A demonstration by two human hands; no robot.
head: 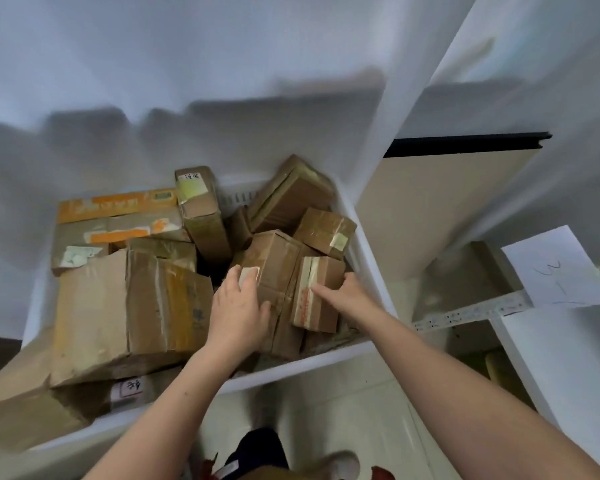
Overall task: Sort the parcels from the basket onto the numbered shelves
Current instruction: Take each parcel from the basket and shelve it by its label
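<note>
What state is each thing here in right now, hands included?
basket, heaped full of parcels
middle box, in basket, left hand grips it
small box, in basket, right hand grips it
paper label, fixed at shelf edge, handwritten

Parcel sorting room. Evidence: white basket [326, 362] heaped with taped cardboard parcels [118, 306]; white shelves [568, 358] alongside; handwritten paper number label [558, 268] on a shelf edge.
</note>
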